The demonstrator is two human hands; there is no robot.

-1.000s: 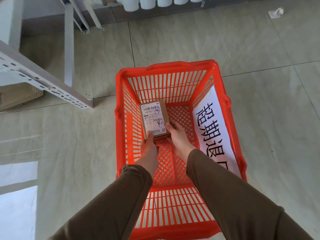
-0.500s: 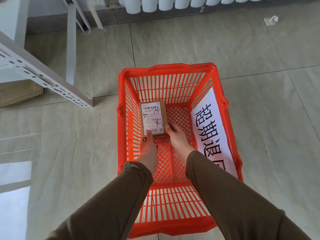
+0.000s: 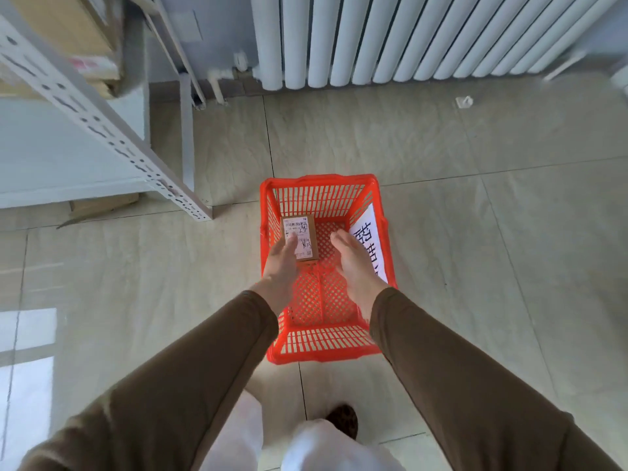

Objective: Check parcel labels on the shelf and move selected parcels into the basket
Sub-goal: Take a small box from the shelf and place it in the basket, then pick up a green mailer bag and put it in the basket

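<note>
Floor (image 3: 441, 205): pale glossy tiles with thin dark joints, filling most of the head view; a small white scrap (image 3: 464, 102) lies on it near the wall.
Radiator (image 3: 407, 35): white, made of upright tubes, fixed along the far wall above the floor.
Shelf frame (image 3: 102, 124): white perforated metal upright slanting down across the left side; a brown carton (image 3: 68, 32) sits behind it at the top left, and a flat piece of cardboard (image 3: 102, 207) lies low under the shelf.
Sleeves (image 3: 170, 385): brown, one on each forearm, reaching from the bottom corners toward the basket.
Basket (image 3: 319, 180): red slotted plastic, standing on the floor well apart from the radiator and just right of the shelf's foot.
Paper sign (image 3: 370, 244): white sheet with large black characters, lying against the basket's right inner wall; the right hand hides part of it.
Parcel (image 3: 302, 237): small brown box, printed label facing up, lying on the basket floor in the far left part, close to the left wall.
Left hand (image 3: 283, 266): over the basket's left side, fingers straight and loose, gripping nothing; its fingertips overlap the parcel's near edge in the view, though actual contact cannot be judged.
Right hand (image 3: 353, 263): over the basket's right half, fingers extended and relaxed, holding nothing, clear of the parcel.
Shoe (image 3: 343, 419): dark toe on the floor below the basket, beside white trousers (image 3: 316, 447).
</note>
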